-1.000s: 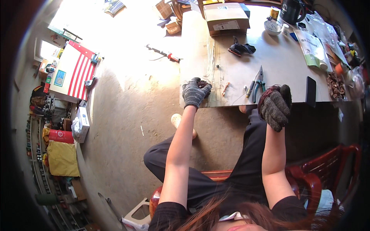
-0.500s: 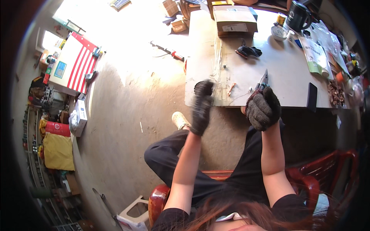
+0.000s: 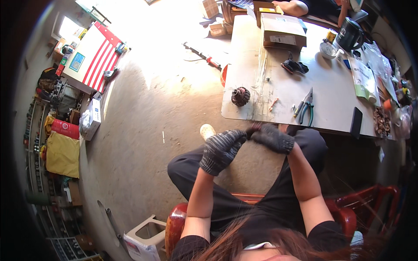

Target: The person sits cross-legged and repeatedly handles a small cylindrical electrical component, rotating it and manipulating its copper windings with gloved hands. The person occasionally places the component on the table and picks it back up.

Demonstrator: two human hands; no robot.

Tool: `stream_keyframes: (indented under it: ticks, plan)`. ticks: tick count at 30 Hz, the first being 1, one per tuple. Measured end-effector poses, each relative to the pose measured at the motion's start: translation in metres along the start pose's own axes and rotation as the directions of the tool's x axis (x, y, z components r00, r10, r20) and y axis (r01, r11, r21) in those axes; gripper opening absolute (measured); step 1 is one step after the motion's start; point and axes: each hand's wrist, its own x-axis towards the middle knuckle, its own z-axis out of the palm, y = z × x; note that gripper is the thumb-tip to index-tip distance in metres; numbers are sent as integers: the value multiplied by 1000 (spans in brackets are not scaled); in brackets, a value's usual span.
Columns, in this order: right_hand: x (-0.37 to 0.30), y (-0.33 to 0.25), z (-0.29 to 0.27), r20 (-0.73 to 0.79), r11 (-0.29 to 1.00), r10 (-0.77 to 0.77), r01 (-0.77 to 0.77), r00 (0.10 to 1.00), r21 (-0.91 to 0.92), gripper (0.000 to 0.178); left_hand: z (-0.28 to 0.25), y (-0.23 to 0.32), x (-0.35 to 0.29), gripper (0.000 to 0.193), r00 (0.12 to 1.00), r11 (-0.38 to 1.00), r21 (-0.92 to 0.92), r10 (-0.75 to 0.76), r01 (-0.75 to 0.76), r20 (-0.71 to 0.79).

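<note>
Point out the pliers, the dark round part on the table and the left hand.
pliers (image 3: 306, 105), head view, on the handles.
dark round part (image 3: 240, 96), head view, its middle.
left hand (image 3: 221, 150), head view, glove back.

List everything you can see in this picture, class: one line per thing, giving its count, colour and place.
table: one, white, upper right
cardboard box: one, brown, far end of table
pliers: one pair, green handles, near table edge
round part: one, dark brown, table's left side
spare gloves: dark bundle, mid table
kettle: one, dark, far right
phone: one, black, near right edge
striped board: one, red and white, floor upper left
chair: one, red, under the person
left hand: grey glove, below table edge
right hand: grey glove, meeting the left
</note>
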Motion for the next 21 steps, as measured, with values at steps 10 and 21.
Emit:
stream_keyframes:
  ticks: [10,21]
  plan:
    - [-11,30,28,-159,189,-475,277,866,942,65,62,-58,-21,28,958,982,15,179,-187,223]
    - [1,-2,32,-177,887,-303,209,936,-413,49,-5,-2,-28,19,990,905,417,-121,81,71]
